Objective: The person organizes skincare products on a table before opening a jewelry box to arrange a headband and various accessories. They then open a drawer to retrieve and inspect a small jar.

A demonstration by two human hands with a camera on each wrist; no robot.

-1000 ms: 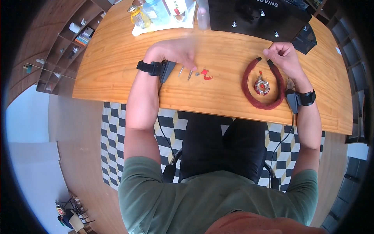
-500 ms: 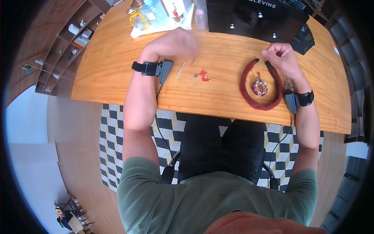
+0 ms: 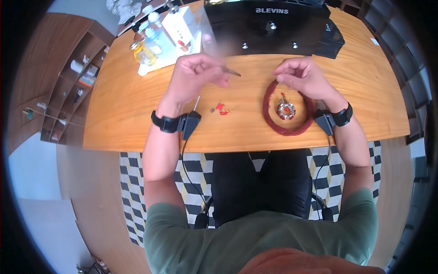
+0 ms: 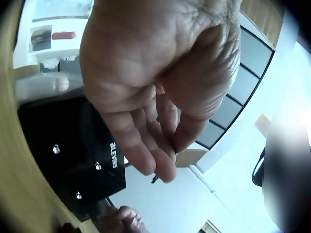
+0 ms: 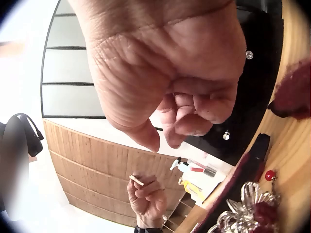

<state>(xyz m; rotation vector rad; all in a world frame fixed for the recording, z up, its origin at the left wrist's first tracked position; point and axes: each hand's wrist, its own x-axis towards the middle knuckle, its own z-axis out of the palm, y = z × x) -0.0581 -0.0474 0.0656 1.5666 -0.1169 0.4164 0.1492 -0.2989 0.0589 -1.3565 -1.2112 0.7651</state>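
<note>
My left hand (image 3: pixel 198 75) is raised over the table, holding a slim, pointed tool (image 3: pixel 233 72) that looks like tweezers. The tool's pale end (image 5: pixel 136 180) shows in the right wrist view. My right hand (image 3: pixel 303 75) hovers over the top of a dark red fuzzy loop (image 3: pixel 266 109), fingers curled and thumb near the forefinger. I cannot tell whether it pinches anything. Inside the loop lies a silver ornament with red stones (image 3: pixel 286 110), with a red bead at its top. Small red pieces (image 3: pixel 222 109) lie below my left hand.
A thin metal rod (image 3: pixel 196 103) lies beside the left wrist camera. At the back stands a black drawer box with knobs (image 3: pixel 228 32), and a smaller black holder (image 3: pixel 329 41) is at its right. A white tray (image 3: pixel 145 69) at back left carries several bottles.
The left hand has lifted the slim tool off the table and brought its tip round to the right. The right hand keeps its curled pose. The head view has shifted.
</note>
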